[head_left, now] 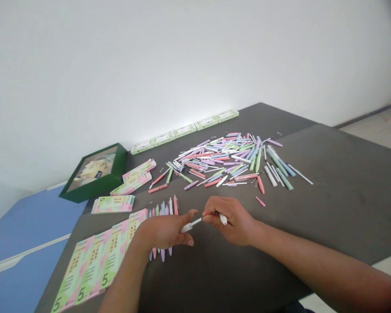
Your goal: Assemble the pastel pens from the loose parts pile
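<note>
My left hand (162, 228) holds a white pen barrel (186, 228) between thumb and fingers. A thin white refill (197, 221) sticks out of the barrel's end toward my right hand (232, 217). The right fingertips pinch the refill's far end. A white tapered pen part (223, 219) also shows in my right hand, between its curled fingers and palm. Beside and partly behind my left hand lies a row of assembled pens (176, 205) in pink, white, blue, green and purple.
A big loose pile of coloured pen parts and refills (221, 158) spreads across the grey table (339, 187). Printed pen boxes (94, 261) lie at the left, more boxes (114, 203) behind them. A green box (120, 163) holds bags. Pale green boxes (185, 130) line the wall.
</note>
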`<state>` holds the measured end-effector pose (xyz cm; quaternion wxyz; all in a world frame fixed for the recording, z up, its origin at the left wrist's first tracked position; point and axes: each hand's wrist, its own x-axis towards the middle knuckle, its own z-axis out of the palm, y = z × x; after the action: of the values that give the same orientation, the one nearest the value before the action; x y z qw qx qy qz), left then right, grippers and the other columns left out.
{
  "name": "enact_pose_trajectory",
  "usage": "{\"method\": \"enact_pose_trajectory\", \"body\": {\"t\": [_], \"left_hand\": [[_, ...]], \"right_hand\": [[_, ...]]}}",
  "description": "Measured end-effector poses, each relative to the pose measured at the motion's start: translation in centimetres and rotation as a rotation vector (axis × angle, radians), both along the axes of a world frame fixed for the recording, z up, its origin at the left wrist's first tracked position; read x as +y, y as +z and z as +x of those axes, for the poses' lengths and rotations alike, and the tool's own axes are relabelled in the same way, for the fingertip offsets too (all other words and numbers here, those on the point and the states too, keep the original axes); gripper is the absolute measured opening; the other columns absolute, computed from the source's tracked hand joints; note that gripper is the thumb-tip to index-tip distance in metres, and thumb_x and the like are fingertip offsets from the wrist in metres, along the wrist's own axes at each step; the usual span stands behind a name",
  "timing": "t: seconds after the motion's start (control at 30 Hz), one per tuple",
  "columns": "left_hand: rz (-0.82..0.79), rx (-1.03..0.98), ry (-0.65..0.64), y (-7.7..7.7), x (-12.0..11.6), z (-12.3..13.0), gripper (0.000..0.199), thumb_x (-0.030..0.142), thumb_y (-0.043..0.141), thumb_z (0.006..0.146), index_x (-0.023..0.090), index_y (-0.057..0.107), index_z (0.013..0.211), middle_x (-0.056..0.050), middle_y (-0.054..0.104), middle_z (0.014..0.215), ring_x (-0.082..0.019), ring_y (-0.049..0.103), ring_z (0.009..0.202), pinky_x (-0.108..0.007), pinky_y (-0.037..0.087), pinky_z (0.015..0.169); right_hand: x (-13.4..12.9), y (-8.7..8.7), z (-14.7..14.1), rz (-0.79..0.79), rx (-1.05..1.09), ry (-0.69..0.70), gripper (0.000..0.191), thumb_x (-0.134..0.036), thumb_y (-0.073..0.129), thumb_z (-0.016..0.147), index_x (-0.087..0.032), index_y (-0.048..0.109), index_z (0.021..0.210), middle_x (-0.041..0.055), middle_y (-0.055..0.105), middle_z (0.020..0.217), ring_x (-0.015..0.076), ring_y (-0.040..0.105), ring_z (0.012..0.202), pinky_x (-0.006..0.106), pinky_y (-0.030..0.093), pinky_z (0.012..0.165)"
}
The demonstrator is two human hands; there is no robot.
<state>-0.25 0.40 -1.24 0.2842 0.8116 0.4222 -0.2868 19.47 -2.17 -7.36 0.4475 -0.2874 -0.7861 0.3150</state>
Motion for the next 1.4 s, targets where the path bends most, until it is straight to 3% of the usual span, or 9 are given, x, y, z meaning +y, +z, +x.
{"method": "enact_pose_trajectory", "body": {"t": [0.3,0.57,0.83,1.07,1.17,1.27,1.33,1.4], "left_hand": [[0.005,0.004,0.013,0.1,-0.1,0.0,0.076,0.042,0.053,0.080,0.020,0.015,0.142,-0.007,0.065,0.103,-0.024,0.060,0.088,-0.025,0.042,0.068],[-0.008,-0.054,0.012,0.3,-0.1,-0.3,0.075,0.039,0.054,0.080,0.018,0.016,0.141,-0.006,0.066,0.097,-0.024,0.061,0.085,-0.025,0.042,0.066],[-0.041,-0.118,0.021,0.2,0.0,-0.7,0.067,0.039,0.052,0.081,0.017,0.024,0.138,-0.006,0.068,0.091,-0.023,0.061,0.080,-0.025,0.042,0.065],[-0.063,-0.126,0.042,0.7,0.2,-1.3,0.065,0.040,0.046,0.084,0.016,0.020,0.139,-0.006,0.066,0.099,-0.021,0.060,0.086,-0.026,0.042,0.070],[-0.077,-0.141,0.037,0.8,0.3,-1.5,0.064,0.040,0.046,0.085,0.017,0.020,0.139,-0.005,0.066,0.098,-0.021,0.060,0.084,-0.025,0.042,0.068],[-0.092,-0.144,0.034,0.9,0.3,-1.4,0.066,0.039,0.046,0.085,0.017,0.018,0.140,-0.005,0.067,0.097,-0.021,0.060,0.082,-0.025,0.042,0.067],[-0.092,-0.135,0.026,0.9,0.4,-1.3,0.065,0.040,0.046,0.084,0.018,0.020,0.139,-0.004,0.067,0.094,-0.021,0.061,0.081,-0.025,0.042,0.065],[-0.081,-0.127,0.009,0.8,0.5,-1.2,0.064,0.041,0.047,0.083,0.019,0.022,0.138,-0.003,0.067,0.092,-0.021,0.061,0.079,-0.024,0.042,0.064]], "right_hand": [[-0.4,-0.2,-0.2,0.027,-0.059,0.037,0.005,-0.020,0.048,0.084,-0.017,0.048,0.080,-0.0008,0.048,0.069,0.0094,0.044,0.060,0.022,0.032,0.056],[-0.2,-0.3,-0.2,0.052,-0.070,-0.020,0.004,-0.020,0.049,0.084,-0.017,0.051,0.086,-0.0002,0.054,0.070,0.0092,0.046,0.057,0.022,0.032,0.054],[-0.3,-0.6,-0.2,-0.007,-0.088,0.007,0.024,-0.023,0.053,0.083,-0.021,0.050,0.107,0.0024,0.060,0.081,0.0122,0.055,0.068,0.023,0.038,0.062],[-0.3,-1.5,-0.4,-0.079,-0.009,0.032,0.052,-0.027,0.051,0.084,-0.020,0.027,0.130,0.0000,0.054,0.077,0.0125,0.050,0.066,0.025,0.038,0.063],[0.0,-1.7,-0.4,-0.169,0.188,-0.002,0.037,-0.039,0.043,0.087,-0.018,0.037,0.118,-0.0001,0.049,0.075,0.0121,0.045,0.062,0.025,0.037,0.058],[0.8,-1.5,-0.1,-0.344,0.391,-0.052,0.034,-0.046,0.028,0.091,-0.018,0.047,0.085,-0.0021,0.041,0.064,0.0106,0.037,0.054,0.024,0.031,0.050],[1.5,-1.2,0.2,-0.469,0.448,0.021,0.037,-0.047,0.029,0.090,-0.018,0.042,0.071,-0.0045,0.035,0.056,0.0090,0.032,0.047,0.022,0.026,0.044],[2.0,-0.8,0.5,-0.596,0.526,0.152,0.032,-0.047,0.039,0.087,-0.019,0.039,0.071,-0.0065,0.032,0.055,0.0073,0.027,0.043,0.021,0.021,0.042]]}}
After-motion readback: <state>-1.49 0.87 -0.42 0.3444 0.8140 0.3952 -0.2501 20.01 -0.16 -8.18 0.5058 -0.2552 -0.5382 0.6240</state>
